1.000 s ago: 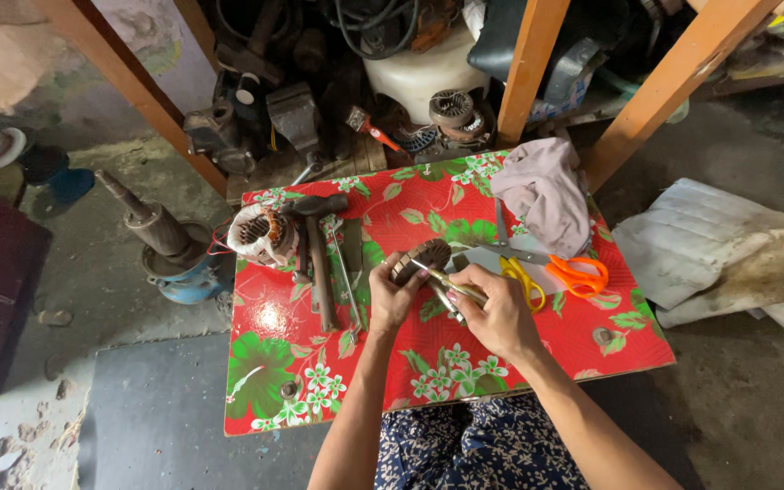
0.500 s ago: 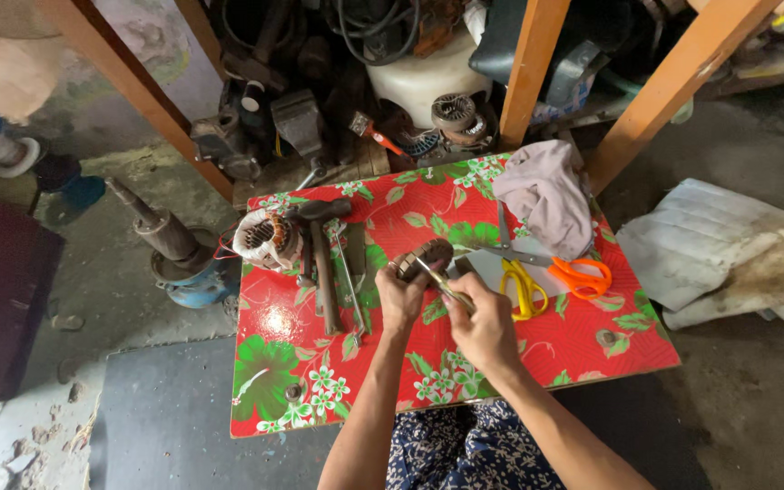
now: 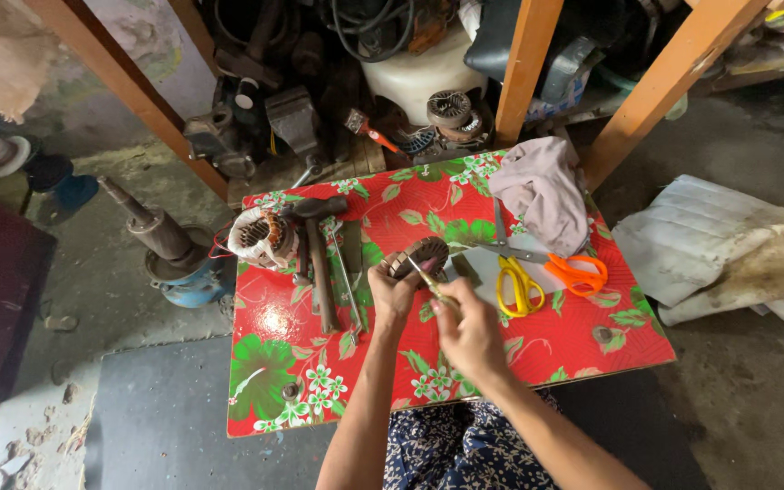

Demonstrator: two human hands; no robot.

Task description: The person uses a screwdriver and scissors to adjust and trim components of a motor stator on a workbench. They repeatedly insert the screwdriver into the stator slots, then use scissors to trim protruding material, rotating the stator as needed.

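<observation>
Forearms reach up from a dark flowered lap onto a low red table (image 3: pixel 537 349) with a green leaf-and-flower print. Nearest, the right hand (image 3: pixel 469 331) is closed in a narrow pinch on a thin metal tool (image 3: pixel 428 279), whose tip angles up and left into a small round motor winding (image 3: pixel 417 257). The left hand (image 3: pixel 394 295) is curled around the lower left side of that winding, holding it just above the tabletop near the table's middle.

Just right of the hands lie yellow-handled scissors (image 3: pixel 519 286), and beside them orange-handled scissors (image 3: pixel 578 274), blades pointing up and left. To the left lie a hammer (image 3: pixel 319 272) with its head toward the far edge and a slim rod-like tool (image 3: pixel 347 286) alongside it. Farther left, at the table's far corner, sits a larger stator (image 3: pixel 260 238) with copper coils and red wires. A crumpled pinkish cloth (image 3: pixel 542 191) rests at the far right edge.

Beyond the table, orange wooden posts (image 3: pixel 528 68) frame a heap of motor parts and cables, with a white plastic container (image 3: pixel 419 73) among them. On the floor to the left stands a blue pump body (image 3: pixel 179 268) with a metal shaft.
</observation>
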